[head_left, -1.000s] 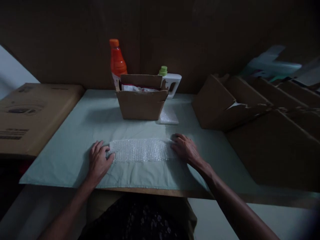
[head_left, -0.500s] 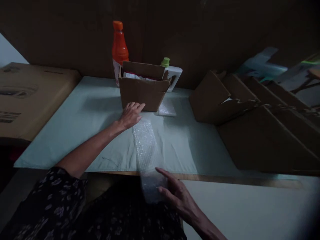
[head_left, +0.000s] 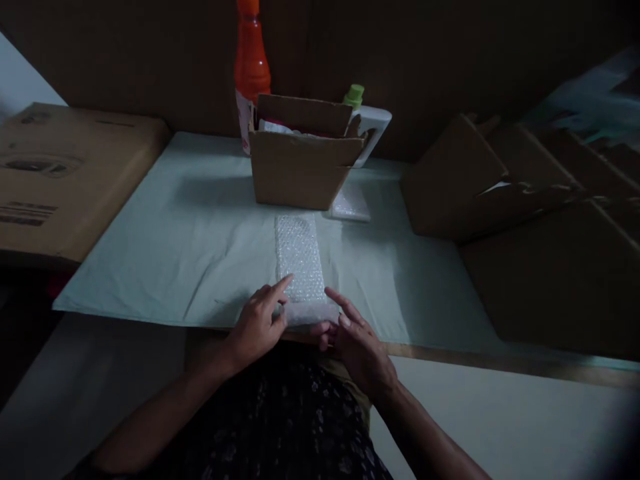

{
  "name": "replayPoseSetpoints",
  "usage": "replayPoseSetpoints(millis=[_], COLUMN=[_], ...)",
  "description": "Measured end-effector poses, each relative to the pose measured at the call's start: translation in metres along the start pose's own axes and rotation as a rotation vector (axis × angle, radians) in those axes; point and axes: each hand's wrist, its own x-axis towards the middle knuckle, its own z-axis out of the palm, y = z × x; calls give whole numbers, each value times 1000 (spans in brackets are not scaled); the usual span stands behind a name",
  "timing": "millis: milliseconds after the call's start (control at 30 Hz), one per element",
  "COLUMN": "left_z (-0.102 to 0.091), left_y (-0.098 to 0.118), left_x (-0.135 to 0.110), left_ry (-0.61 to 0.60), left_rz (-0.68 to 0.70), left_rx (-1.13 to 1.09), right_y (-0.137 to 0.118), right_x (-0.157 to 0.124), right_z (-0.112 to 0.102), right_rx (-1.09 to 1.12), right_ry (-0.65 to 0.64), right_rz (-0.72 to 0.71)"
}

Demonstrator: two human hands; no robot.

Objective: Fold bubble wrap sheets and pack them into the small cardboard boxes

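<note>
1. Bubble wrap (head_left: 300,257) lies lengthwise on the cloth-covered worktop (head_left: 165,227), near end turned over at the front edge, between both hands.
2. Left hand (head_left: 257,327) at the turned end's left side; index finger reaching forward, thumb apart from it. Pinching or only touching: cannot tell.
3. Right hand (head_left: 363,347) at the right side; index finger extended, lower fingers curled. Grip likewise unclear.
4. Open box (head_left: 300,170) just beyond the far end.

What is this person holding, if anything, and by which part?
The bubble wrap, by its near end, which looks folded: the left hand is at one side, the right hand at the other. How firmly each grips cannot be told.
</note>
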Motion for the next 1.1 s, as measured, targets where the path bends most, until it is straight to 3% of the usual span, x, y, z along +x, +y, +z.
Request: replayPoseSetpoints(millis=[67, 167, 267, 367, 533, 667, 767, 900, 1100], left_z=[12, 16, 17, 20, 12, 8, 15, 24, 23], left_y=[-8, -18, -21, -21, -11, -1, -5, -16, -15], left_x=[18, 29, 30, 29, 11, -7, -6, 6, 10], left_ry=[65, 46, 12, 49, 252, 160, 178, 211, 217], left_rz=[-120, -199, -213, -167, 95, 229, 157, 26, -16], left_rx=[56, 132, 186, 253, 292, 294, 299, 306, 382], right_y=[0, 3, 8, 13, 10, 3, -2, -3, 7], right_x=[0, -3, 3, 19, 39, 41, 41, 34, 45], right_z=[-5, -18, -28, -31, -29, -25, -25, -30, -30], right_rx=[-178, -689, -1190, -1491, -1490, -1357, -1284, -1338, -1567], right_ry=[60, 75, 39, -7, -103, -159, -73, 102, -42], right_rz=[-118, -433, -787, -924, -958, -843, -849, -1022, -999])
